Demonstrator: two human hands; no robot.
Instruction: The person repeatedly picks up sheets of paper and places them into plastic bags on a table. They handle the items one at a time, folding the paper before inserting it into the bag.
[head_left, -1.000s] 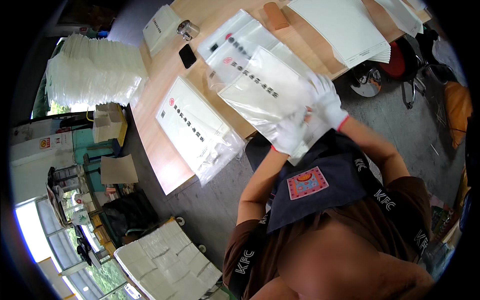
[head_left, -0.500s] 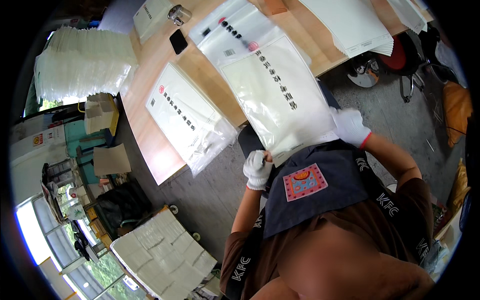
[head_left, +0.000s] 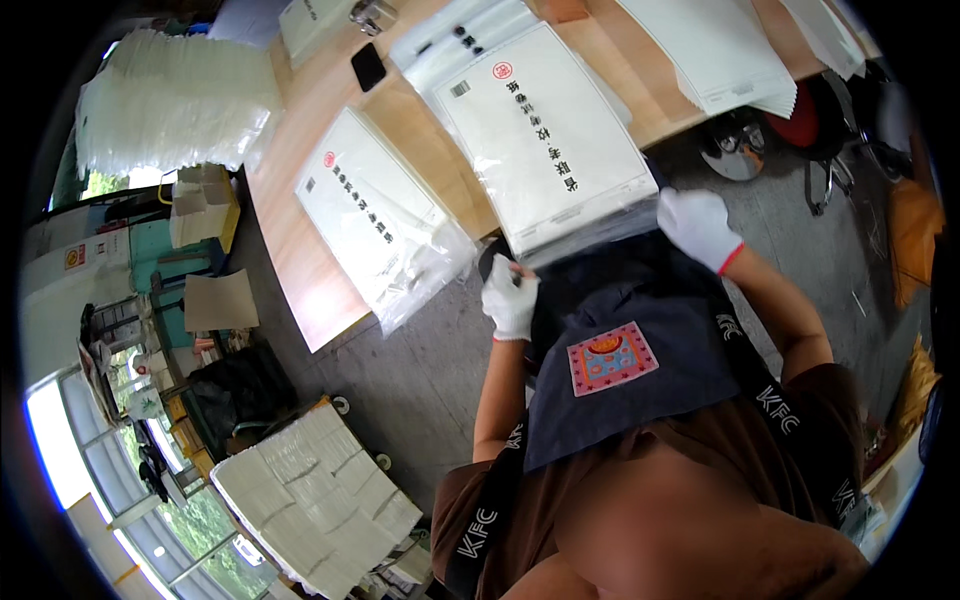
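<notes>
A stack of white printed paper [head_left: 550, 150] lies inside a clear plastic bag [head_left: 585, 238] at the table's near edge, its loose end towards me. My left hand [head_left: 510, 298], in a white knit glove with bare fingertips showing, is closed at the bag's near left corner. At the near right corner my right hand [head_left: 697, 230], in a white glove with a red cuff edge, has its fingers curled in on the bag's edge. Beneath the stack, more clear bags [head_left: 425, 45] lie flat. To the left rests another bagged paper stack [head_left: 365, 205].
On the wooden table [head_left: 290, 260] lie a black phone [head_left: 369, 66], a metal object [head_left: 370, 15] and white sheets [head_left: 715, 50]. A tall pile of plastic-covered packets [head_left: 180, 105] stands far left. A wrapped paper pallet [head_left: 315, 500] is at lower left, a stool [head_left: 795, 110] at right.
The paper has moved away from me, deeper into the bag and further onto the table. My left hand has risen slightly; the bag's clear end now shows between my hands.
</notes>
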